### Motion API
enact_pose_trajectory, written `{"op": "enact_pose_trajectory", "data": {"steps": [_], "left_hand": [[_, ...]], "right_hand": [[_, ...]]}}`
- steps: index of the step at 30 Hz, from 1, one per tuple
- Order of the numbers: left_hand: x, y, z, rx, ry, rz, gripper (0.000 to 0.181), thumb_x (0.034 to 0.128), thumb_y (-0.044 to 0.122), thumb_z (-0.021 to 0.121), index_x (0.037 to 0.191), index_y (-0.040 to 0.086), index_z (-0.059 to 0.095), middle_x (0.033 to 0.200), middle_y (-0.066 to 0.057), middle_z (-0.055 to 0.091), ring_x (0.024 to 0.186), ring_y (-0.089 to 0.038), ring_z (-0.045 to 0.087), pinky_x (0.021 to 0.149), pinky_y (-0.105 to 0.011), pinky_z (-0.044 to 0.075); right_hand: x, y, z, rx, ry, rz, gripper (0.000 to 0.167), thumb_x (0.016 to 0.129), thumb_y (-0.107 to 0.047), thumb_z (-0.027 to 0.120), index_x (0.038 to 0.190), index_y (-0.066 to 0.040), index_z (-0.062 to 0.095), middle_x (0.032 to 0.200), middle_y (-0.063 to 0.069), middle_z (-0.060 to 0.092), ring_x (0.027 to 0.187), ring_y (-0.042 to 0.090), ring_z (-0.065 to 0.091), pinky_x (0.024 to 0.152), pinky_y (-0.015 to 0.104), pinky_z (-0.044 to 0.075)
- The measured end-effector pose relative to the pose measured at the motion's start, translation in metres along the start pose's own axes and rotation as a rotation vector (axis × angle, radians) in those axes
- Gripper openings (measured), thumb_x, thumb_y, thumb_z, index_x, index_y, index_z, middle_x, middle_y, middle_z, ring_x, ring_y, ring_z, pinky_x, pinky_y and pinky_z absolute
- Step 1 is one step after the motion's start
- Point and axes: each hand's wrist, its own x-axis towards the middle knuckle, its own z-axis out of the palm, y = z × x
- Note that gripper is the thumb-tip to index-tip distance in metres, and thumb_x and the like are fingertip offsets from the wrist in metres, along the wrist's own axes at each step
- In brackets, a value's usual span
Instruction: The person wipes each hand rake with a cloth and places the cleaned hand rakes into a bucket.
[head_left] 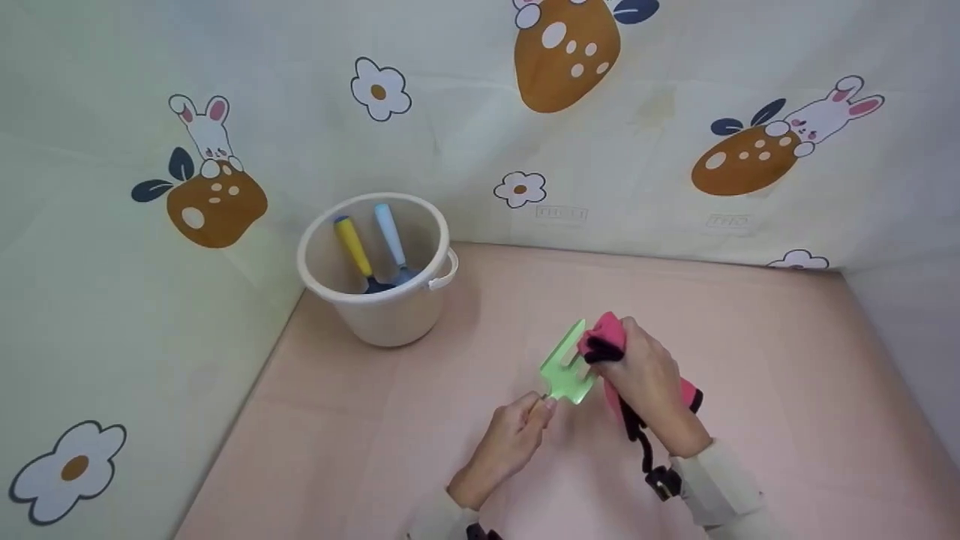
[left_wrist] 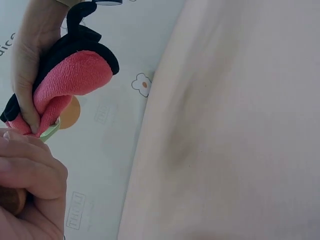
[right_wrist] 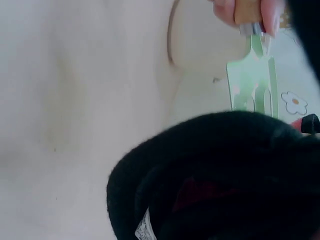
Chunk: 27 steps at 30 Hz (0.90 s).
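Note:
My left hand (head_left: pixel 514 435) grips a light green garden hand fork (head_left: pixel 564 373) by its wooden handle (left_wrist: pixel 12 199), with the tines pointing up and away. In my right hand (head_left: pixel 646 371) is a pink cloth (head_left: pixel 604 336) with black edging, bunched over the ends of the tines on one side. Part of the cloth hangs below the right hand. The right wrist view shows the fork's green head (right_wrist: pixel 250 75) beyond the cloth's dark edging (right_wrist: pixel 200 150), which hides the tine tips there. Both hands are above the table.
A cream bucket (head_left: pixel 394 319) with a side handle stands at the back left of the pink-beige table (head_left: pixel 337 450). Inside it lean two tools, one with a yellow handle (head_left: pixel 352 246) and one with a light blue handle (head_left: pixel 390 234). Printed fabric walls (head_left: pixel 450 150) enclose the table.

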Motion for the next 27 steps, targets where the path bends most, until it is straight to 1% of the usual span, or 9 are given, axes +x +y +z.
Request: {"op": "enact_pose_trajectory", "data": {"steps": [2, 7, 9, 14, 17, 19, 22, 25, 27], "left_hand": [[0.000, 0.000, 0.001, -0.003, -0.005, -0.012, 0.040, 0.0990, 0.034, 0.043, 0.080, 0.000, 0.052, 0.053, 0.009, 0.038, 0.045, -0.003, 0.031, 0.040, -0.016, 0.024], [-0.001, 0.000, 0.002, -0.020, -0.022, -0.041, 0.036, 0.0987, 0.037, 0.042, 0.077, 0.009, 0.051, 0.051, 0.009, 0.037, 0.043, -0.004, 0.031, 0.039, -0.016, 0.024], [-0.001, 0.000, 0.003, -0.029, -0.041, -0.038, 0.037, 0.0988, 0.037, 0.042, 0.077, 0.008, 0.051, 0.051, 0.008, 0.037, 0.043, -0.004, 0.031, 0.039, -0.017, 0.025], [0.001, -0.001, 0.002, -0.042, -0.074, -0.036, 0.039, 0.0994, 0.037, 0.041, 0.080, 0.005, 0.053, 0.052, 0.008, 0.037, 0.043, -0.005, 0.031, 0.039, -0.017, 0.025], [0.003, -0.001, 0.000, -0.043, -0.080, -0.060, 0.037, 0.0991, 0.040, 0.040, 0.081, 0.010, 0.053, 0.052, 0.008, 0.037, 0.044, -0.006, 0.032, 0.039, -0.017, 0.026], [0.004, -0.001, 0.000, -0.044, -0.085, -0.071, 0.037, 0.0989, 0.041, 0.039, 0.082, 0.011, 0.054, 0.053, 0.008, 0.038, 0.044, -0.007, 0.032, 0.039, -0.017, 0.026], [0.005, -0.001, -0.001, -0.047, -0.093, -0.081, 0.038, 0.0987, 0.042, 0.039, 0.082, 0.011, 0.054, 0.053, 0.008, 0.039, 0.044, -0.007, 0.033, 0.039, -0.017, 0.027], [0.005, 0.000, 0.000, -0.061, -0.091, -0.071, 0.037, 0.0995, 0.039, 0.039, 0.082, 0.009, 0.053, 0.053, 0.008, 0.038, 0.043, -0.006, 0.031, 0.038, -0.017, 0.025], [0.005, 0.001, 0.001, -0.071, -0.082, -0.060, 0.037, 0.0999, 0.036, 0.039, 0.081, 0.007, 0.052, 0.053, 0.008, 0.037, 0.042, -0.006, 0.031, 0.038, -0.017, 0.024]], "right_hand": [[0.002, 0.003, -0.002, -0.004, 0.006, 0.011, 0.041, 0.075, -0.025, 0.076, 0.094, -0.001, 0.049, 0.075, 0.012, 0.057, 0.065, 0.024, 0.054, 0.057, 0.042, 0.047], [0.006, 0.010, -0.007, 0.005, 0.014, 0.035, 0.041, 0.078, -0.026, 0.072, 0.099, 0.000, 0.049, 0.078, 0.014, 0.057, 0.066, 0.026, 0.055, 0.057, 0.041, 0.048], [0.007, 0.013, -0.009, 0.004, 0.044, 0.042, 0.040, 0.080, -0.027, 0.071, 0.100, 0.000, 0.049, 0.079, 0.014, 0.058, 0.066, 0.027, 0.057, 0.057, 0.041, 0.047], [0.006, 0.020, -0.016, -0.003, 0.179, 0.044, 0.038, 0.081, -0.025, 0.071, 0.100, 0.001, 0.051, 0.079, 0.015, 0.059, 0.066, 0.029, 0.057, 0.058, 0.043, 0.046], [0.004, 0.020, -0.018, 0.008, 0.208, 0.037, 0.037, 0.080, -0.023, 0.072, 0.099, 0.001, 0.051, 0.078, 0.014, 0.057, 0.066, 0.028, 0.054, 0.058, 0.040, 0.044], [0.001, 0.018, -0.018, 0.028, 0.202, 0.020, 0.036, 0.080, -0.020, 0.072, 0.100, 0.001, 0.051, 0.079, 0.014, 0.056, 0.067, 0.027, 0.053, 0.059, 0.038, 0.044], [-0.004, 0.014, -0.015, 0.080, 0.189, -0.029, 0.036, 0.078, -0.014, 0.074, 0.101, 0.002, 0.051, 0.081, 0.013, 0.057, 0.069, 0.026, 0.053, 0.062, 0.037, 0.044], [-0.011, 0.009, -0.008, 0.124, 0.169, -0.119, 0.037, 0.074, -0.009, 0.076, 0.101, 0.001, 0.053, 0.083, 0.011, 0.059, 0.072, 0.022, 0.054, 0.066, 0.037, 0.047], [-0.016, 0.006, -0.002, 0.122, 0.159, -0.190, 0.038, 0.072, -0.007, 0.078, 0.100, 0.001, 0.054, 0.083, 0.010, 0.059, 0.073, 0.019, 0.055, 0.066, 0.037, 0.048]]}}
